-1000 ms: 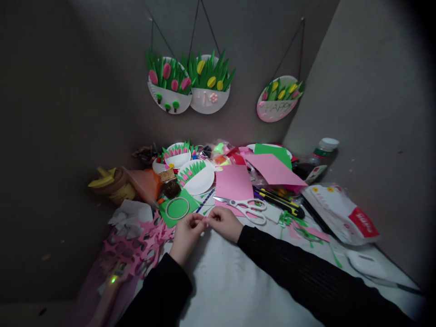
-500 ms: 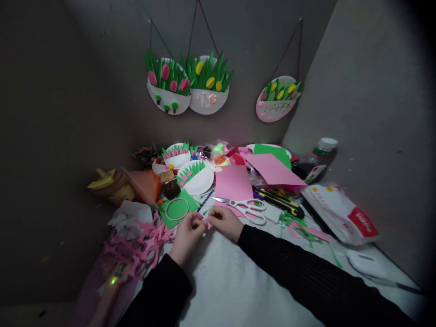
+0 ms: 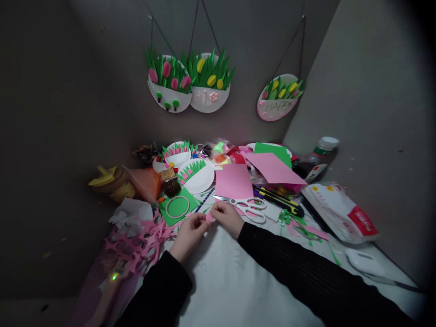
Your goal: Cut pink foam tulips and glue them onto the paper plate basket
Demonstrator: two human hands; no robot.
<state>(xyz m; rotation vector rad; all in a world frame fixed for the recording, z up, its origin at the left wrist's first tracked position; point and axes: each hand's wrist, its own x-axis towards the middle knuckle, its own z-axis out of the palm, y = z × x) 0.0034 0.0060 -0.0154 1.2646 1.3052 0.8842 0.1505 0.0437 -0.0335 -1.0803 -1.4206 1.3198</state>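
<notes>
A small pink paper piece (image 3: 209, 218) is pinched between my two hands over the near part of the white table (image 3: 225, 277). My left hand (image 3: 190, 232) holds its left side between thumb and fingers. On its right side, my right hand (image 3: 227, 218) has its fingers closed on the piece. White-handled scissors (image 3: 248, 206) lie just behind my right hand, partly on a pink sheet (image 3: 233, 181). A dark striped pencil (image 3: 205, 200) lies behind my hands, beside a ring (image 3: 177, 207) on green paper (image 3: 166, 219).
Paper plates with grass and tulips (image 3: 200, 179) stand at the back; others hang on the wall. Pink scraps (image 3: 136, 245) lie at left. At right are a yellow-black cutter (image 3: 282, 204), a tissue pack (image 3: 340, 213), a bottle (image 3: 320, 156) and a white case (image 3: 364, 262).
My hands have parted very slightly, and more of the pink piece shows between them. The whole view has shifted a little.
</notes>
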